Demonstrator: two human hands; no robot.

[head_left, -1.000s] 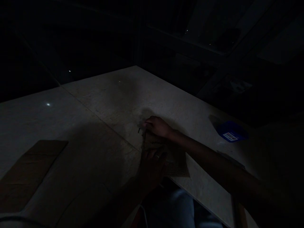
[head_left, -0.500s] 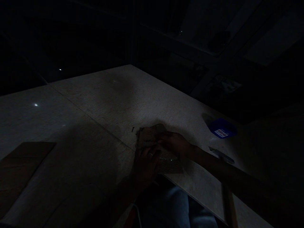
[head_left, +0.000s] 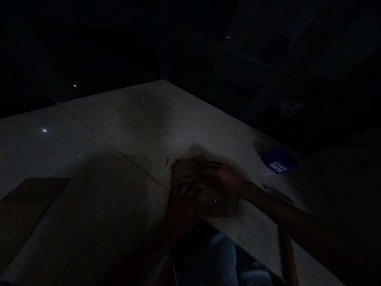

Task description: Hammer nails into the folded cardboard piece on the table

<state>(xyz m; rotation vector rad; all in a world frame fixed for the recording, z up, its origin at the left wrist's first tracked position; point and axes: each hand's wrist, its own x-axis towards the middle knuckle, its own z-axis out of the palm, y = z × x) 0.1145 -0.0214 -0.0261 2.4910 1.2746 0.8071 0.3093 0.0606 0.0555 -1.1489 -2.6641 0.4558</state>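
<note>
In the dim light a small brown cardboard piece (head_left: 182, 169), with dark marks on its face, lies at the near edge of the table. My left hand (head_left: 184, 204), with a ring on one finger, presses its bent fingers onto the cardboard's left side and holds it. Over the upper right part is my right hand (head_left: 220, 177), its fingers drawn together. A pale rounded thing (head_left: 201, 159) shows just beyond those fingertips; its kind is unclear. Below the hands, a strip with a mesh-like texture (head_left: 213, 208) shows along the cardboard's near side.
A dark screw or nail (head_left: 167, 161) lies beyond the cardboard. To the right are a blue container (head_left: 279, 161) with a white label and a flat, knife-like object (head_left: 279, 194). A larger cardboard sheet (head_left: 31, 210) lies at left. The table's far edges fade into darkness.
My right hand has shifted slightly, its fingers a little higher over the cardboard. My left hand stays nearly in place.
</note>
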